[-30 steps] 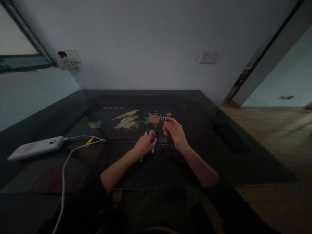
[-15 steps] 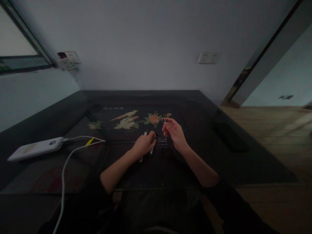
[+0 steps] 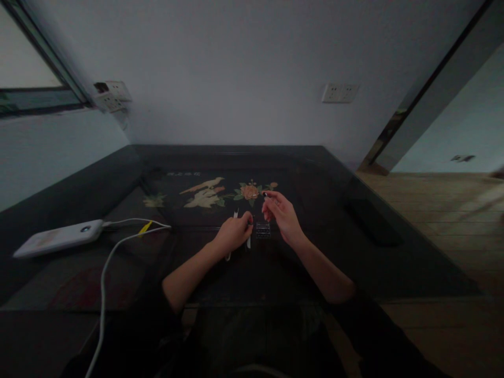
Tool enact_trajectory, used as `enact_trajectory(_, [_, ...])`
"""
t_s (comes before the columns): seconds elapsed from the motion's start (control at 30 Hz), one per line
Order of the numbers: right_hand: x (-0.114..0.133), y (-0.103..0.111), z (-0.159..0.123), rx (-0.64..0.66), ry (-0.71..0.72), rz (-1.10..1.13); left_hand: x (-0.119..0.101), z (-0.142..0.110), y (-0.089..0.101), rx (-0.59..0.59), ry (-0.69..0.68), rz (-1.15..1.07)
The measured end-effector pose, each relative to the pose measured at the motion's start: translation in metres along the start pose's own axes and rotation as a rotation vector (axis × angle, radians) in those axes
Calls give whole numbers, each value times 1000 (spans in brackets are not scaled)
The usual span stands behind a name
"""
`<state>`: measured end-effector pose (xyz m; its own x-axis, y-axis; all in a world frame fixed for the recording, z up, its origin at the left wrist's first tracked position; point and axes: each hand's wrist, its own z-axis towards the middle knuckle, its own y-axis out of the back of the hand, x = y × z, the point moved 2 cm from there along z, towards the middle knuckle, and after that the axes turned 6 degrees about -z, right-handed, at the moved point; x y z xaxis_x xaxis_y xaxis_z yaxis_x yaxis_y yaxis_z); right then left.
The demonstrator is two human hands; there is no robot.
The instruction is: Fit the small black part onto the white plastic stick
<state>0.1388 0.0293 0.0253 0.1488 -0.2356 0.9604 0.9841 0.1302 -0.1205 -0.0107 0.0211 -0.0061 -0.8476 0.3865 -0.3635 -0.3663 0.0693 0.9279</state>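
My left hand (image 3: 234,232) is closed over the dark tabletop, fingers curled. From under its fingers a thin pale strip (image 3: 249,243) sticks out toward me; its upper part is hidden by the hand. A slim two-pronged pale tool (image 3: 235,213) lies beneath the same hand, its ends showing beyond and before it. To the right, my right hand (image 3: 281,212) is raised, thumb and forefinger pinching a small dark piece (image 3: 265,195) too small to name. Between the hands sits a small clear box (image 3: 263,230) with divided cells; its contents cannot be made out.
At the left lies a white power bank (image 3: 59,239) with a white cable (image 3: 103,283) running off the near edge, a yellow tag (image 3: 145,228) on it. A flat black object (image 3: 373,222) rests at the right. The glossy dark table (image 3: 307,273) meets a wall behind.
The pale strip under my left hand has swung from slanted to nearly upright, and the dark bit by those fingertips shows less. My right hand keeps its pinch in about the same place.
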Motion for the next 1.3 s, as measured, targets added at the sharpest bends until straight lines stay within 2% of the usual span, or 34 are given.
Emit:
enact_trajectory(0.23, [-1,0,0,6,-4,-2,0,-1,-2,-25,-51,-24])
enact_trajectory(0.4, [-2,0,0,14,-47,61,1,0,6,-75,-32,-192])
enact_trajectory(0.47, [-5,1,1,33,-129,160,1,1,14,-175,-9,-340])
enact_trajectory(0.57, [-11,3,3,62,-315,319,0,2,25,-399,-12,-532])
enact_trajectory(0.63, [-14,3,4,88,-413,374,-2,1,30,-518,-81,-572])
enact_trajectory(0.73, [-14,-1,2,209,-468,397,-5,-1,31,-608,-211,-531])
enact_trajectory(0.87, [-10,-7,-4,404,-466,386,-5,-4,32,-634,-311,-482])
enact_trajectory(1.3, [-4,-11,-11,572,-383,388,-11,-11,40,-733,-393,-554])
